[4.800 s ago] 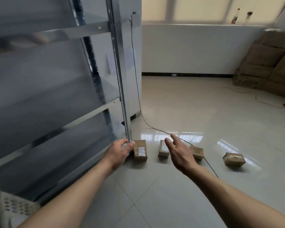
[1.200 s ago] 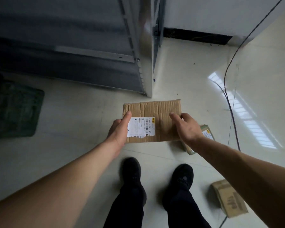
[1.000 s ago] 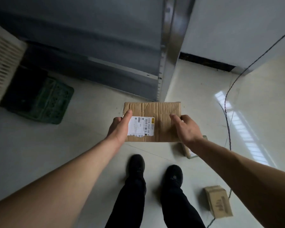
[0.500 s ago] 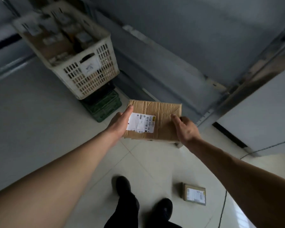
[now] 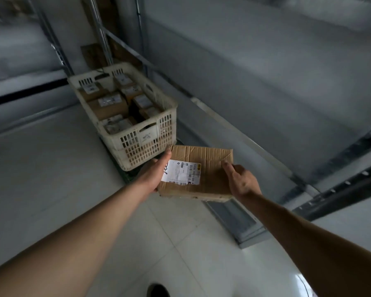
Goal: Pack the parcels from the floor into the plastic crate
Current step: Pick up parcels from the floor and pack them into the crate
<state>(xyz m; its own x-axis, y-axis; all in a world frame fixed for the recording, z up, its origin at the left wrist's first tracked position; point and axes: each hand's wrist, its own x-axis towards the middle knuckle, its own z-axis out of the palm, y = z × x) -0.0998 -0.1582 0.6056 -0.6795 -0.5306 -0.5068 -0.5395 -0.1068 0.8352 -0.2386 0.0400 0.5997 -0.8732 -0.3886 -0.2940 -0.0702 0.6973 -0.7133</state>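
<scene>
A flat brown cardboard parcel (image 5: 208,168) with a white shipping label is held in the air between both hands. My left hand (image 5: 153,172) grips its left edge, thumb on top. My right hand (image 5: 241,182) grips its right edge, with a finger lying on the top face. Just beyond the parcel's far left corner stands the cream plastic crate (image 5: 144,139), raised on a dark green crate underneath. Several labelled brown parcels (image 5: 108,103) fill most of the crate.
Grey metal shelving (image 5: 266,82) runs along the right, its bottom shelf edge close to the parcel and crate. More shelf uprights (image 5: 101,37) rise behind the crate. Pale tiled floor (image 5: 51,168) spreads to the left and below. My dark shoe tip (image 5: 157,290) shows at the bottom.
I picked the parcel off the floor with both hands and turned left. The crate has come closer and more central in view; the parcels left on the floor are out of sight.
</scene>
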